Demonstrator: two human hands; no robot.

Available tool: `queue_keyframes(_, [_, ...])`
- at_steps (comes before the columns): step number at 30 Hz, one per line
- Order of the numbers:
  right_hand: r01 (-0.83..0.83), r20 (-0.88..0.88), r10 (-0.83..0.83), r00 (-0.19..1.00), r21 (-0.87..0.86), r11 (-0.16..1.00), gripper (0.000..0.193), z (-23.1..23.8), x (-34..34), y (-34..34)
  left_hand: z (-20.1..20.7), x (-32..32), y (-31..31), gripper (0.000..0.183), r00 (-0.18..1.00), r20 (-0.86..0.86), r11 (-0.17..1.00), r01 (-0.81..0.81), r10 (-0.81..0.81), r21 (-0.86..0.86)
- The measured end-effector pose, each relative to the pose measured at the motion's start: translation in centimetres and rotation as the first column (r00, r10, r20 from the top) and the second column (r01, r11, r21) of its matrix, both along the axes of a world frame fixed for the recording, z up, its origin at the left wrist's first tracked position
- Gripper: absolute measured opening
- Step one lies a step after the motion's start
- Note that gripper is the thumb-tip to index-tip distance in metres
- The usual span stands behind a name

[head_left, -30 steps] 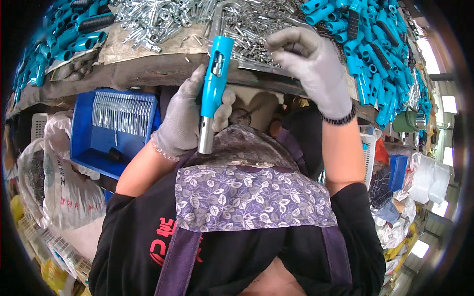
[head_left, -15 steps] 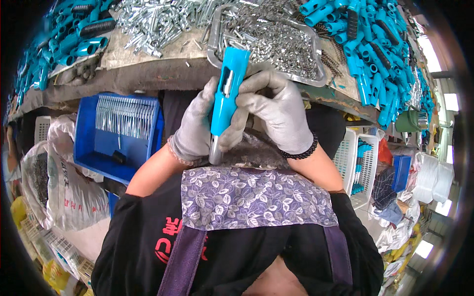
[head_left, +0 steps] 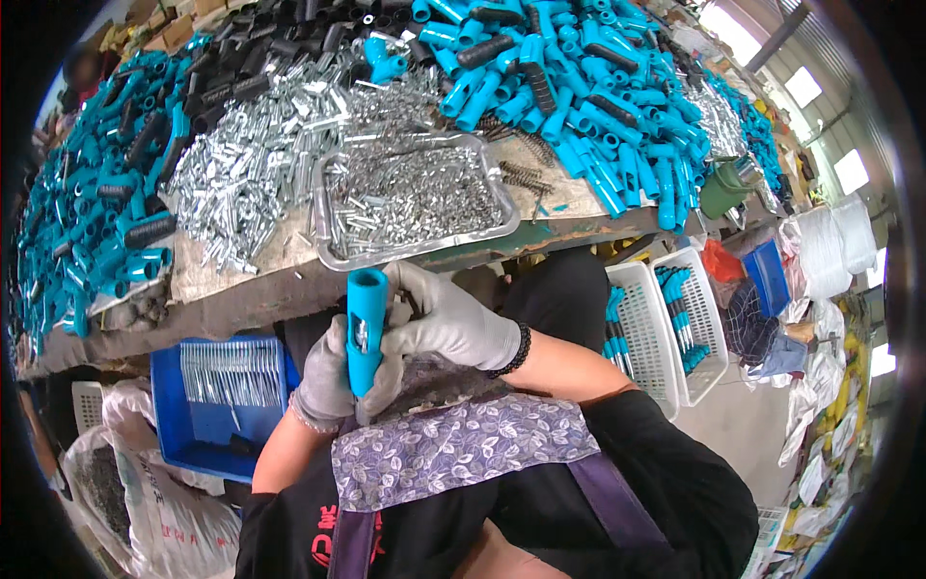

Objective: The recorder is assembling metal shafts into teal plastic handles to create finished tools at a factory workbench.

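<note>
A teal plastic tube handle (head_left: 367, 307) with a slot in its side stands nearly upright above my lap. Its open end points up, and a shiny metal piece shows inside the slot. My left hand (head_left: 326, 381), in a grey-white glove, wraps the lower part of the tube. My right hand (head_left: 449, 323), gloved alike, has its thumb and fingers bent against the tube's right side. Whether a small part sits between those right fingertips is hidden. Just beyond the tube lies a clear tray (head_left: 516, 227) of small metal pins and springs.
Silvery metal parts (head_left: 241, 183) are heaped left of the tray. Teal handles (head_left: 603, 106) pile at right, more teal pieces (head_left: 87, 222) at left. A blue bin (head_left: 207, 425) with metal rods stands below the table edge (head_left: 222, 304); white baskets (head_left: 644, 333) stand at right.
My view has tipped up and turned, so more of the table shows. The tube's open end now faces me more. Both hands keep their hold on it.
</note>
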State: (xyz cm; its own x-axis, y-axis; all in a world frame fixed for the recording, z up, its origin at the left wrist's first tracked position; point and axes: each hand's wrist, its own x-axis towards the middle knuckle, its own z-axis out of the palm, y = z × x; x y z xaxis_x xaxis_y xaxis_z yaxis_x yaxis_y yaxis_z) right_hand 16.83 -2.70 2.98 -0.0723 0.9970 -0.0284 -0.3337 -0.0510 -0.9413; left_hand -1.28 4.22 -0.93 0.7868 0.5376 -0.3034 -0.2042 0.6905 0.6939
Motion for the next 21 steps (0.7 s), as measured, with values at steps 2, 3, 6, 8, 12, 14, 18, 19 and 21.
queue_keyframes(2, [0.001,0.064,-0.002,0.998,0.014,1.0,0.057,0.7,0.1,-0.2,-0.3,-0.4,0.3,0.077,0.999,-0.036,0.997,0.023,-0.02,0.079])
queue_keyframes(3, [0.035,0.171,-0.054,0.984,0.111,0.993,0.046,0.7,0.0,-0.2,-0.1,-0.7,0.6,0.075,0.988,0.03,0.984,0.145,-0.149,0.106])
queue_keyframes(6, [0.06,0.264,-0.12,0.957,0.224,0.973,0.036,1.2,-0.3,0.1,-1.1,-1.5,1.7,0.072,0.858,0.416,0.936,0.35,-0.302,-0.044])
queue_keyframes(8, [0.075,0.093,-0.081,0.992,0.072,0.995,0.033,0.6,-0.8,0.2,-1.6,-2.1,1.1,0.072,0.985,0.14,0.992,0.091,-0.103,0.088])
queue_keyframes(12, [0.089,0.126,-0.078,0.989,-0.082,0.993,0.033,-3.8,-1.9,0.7,4.4,0.1,1.2,0.068,0.993,0.114,0.861,-0.069,0.013,0.505])
queue_keyframes(14, [-0.425,0.081,0.439,0.895,-0.146,0.893,0.04,-2.4,-2.8,0.0,4.6,0.7,1.7,0.064,0.919,0.306,0.932,-0.313,0.248,0.183])
queue_keyframes(18, [-0.435,-0.071,0.43,0.9,-0.222,0.873,0.047,-2.0,-4.9,0.9,5.1,0.5,2.5,0.05,0.93,0.234,0.956,-0.294,0.285,0.005])
queue_keyframes(19, [-0.308,0.317,0.354,0.88,-0.186,0.933,0.049,-2.0,-5.2,0.8,5.3,0.2,2.5,0.05,0.924,0.234,0.949,-0.314,0.303,0.007])
queue_keyframes(21, [-0.189,0.655,0.204,0.727,-0.095,0.977,0.052,-0.2,-5.4,1.1,5.4,-0.4,2.7,0.047,0.899,0.277,0.923,-0.375,0.338,0.09])
